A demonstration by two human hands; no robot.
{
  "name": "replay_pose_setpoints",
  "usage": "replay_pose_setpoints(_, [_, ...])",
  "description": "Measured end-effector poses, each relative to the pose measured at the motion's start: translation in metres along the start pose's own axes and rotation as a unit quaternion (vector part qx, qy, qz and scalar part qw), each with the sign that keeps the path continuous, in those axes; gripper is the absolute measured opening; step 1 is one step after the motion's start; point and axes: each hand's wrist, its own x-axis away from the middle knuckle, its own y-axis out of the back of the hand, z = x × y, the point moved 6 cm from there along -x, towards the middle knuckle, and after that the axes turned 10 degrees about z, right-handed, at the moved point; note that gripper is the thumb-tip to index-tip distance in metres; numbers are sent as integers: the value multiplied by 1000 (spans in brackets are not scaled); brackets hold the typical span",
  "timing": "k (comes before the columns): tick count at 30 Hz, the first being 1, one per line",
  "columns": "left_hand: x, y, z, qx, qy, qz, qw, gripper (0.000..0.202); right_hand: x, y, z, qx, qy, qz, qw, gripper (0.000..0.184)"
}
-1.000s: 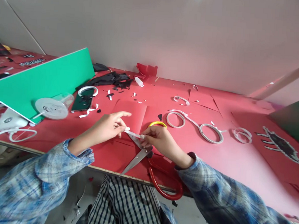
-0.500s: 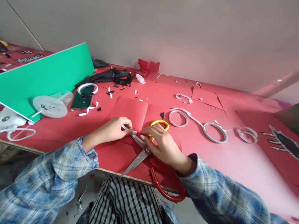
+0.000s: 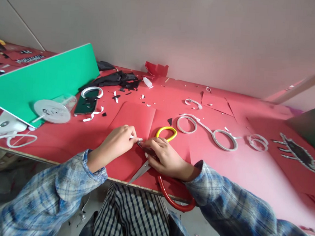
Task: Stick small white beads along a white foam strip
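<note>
My left hand (image 3: 119, 142) and my right hand (image 3: 161, 156) meet low over the red paper sheet (image 3: 136, 118) near the table's front edge. Their fingertips pinch a small white strip (image 3: 135, 138) between them, pressed close to the paper. Large scissors (image 3: 146, 166) with red handles lie under my right hand, blades pointing toward me over the table edge. A yellow ring (image 3: 166, 131) lies just behind my right hand.
A green board (image 3: 41, 79) leans at the left, with a clear lidded cup (image 3: 54, 109), a phone (image 3: 86, 105) and a white tape ring (image 3: 92, 91) beside it. Black scraps (image 3: 117, 80) lie at the back. White loops (image 3: 207, 130) and a black cut-out (image 3: 296, 153) lie right.
Both hands have come down from above the table onto the red paper and closed together. The white strip, earlier stretched between them, is now short and mostly hidden by fingertips.
</note>
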Motion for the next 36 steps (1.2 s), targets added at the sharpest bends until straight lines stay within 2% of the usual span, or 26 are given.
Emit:
replay_pose_setpoints(1, [3,1,3,21,-2,-10,1000,4,-1,0,-1,-1,-6,7,1000,25])
replay_pose_setpoints(3, [6,2,10,63,-9,-28,998,21,-5,-2,-1,0,-10,25,1000,26])
replay_pose_setpoints(5, [8,2,15,84,-16,-33,996,29,-12,-2,0,3,-9,34,999,25])
replay_pose_setpoints(9, [7,-1,20,105,-8,-42,994,13,-26,-1,-2,2,-12,23,1000,18])
replay_pose_setpoints(12, [6,-4,22,126,1,-49,991,3,-26,-1,-2,4,-11,13,1000,15])
replay_pose_setpoints(17, [7,-4,24,137,1,-65,989,6,-13,3,0,-1,-14,-4,1000,17])
replay_pose_setpoints(24, [6,-6,28,158,6,-75,985,4,-26,2,-2,-30,-30,-7,999,14])
replay_pose_setpoints(29, [5,-6,30,178,3,-74,981,8,-15,5,-2,-39,-49,-19,998,13])
replay_pose_setpoints(36, [8,-5,26,154,13,-87,984,5,-21,3,-2,-1,-44,-7,999,16])
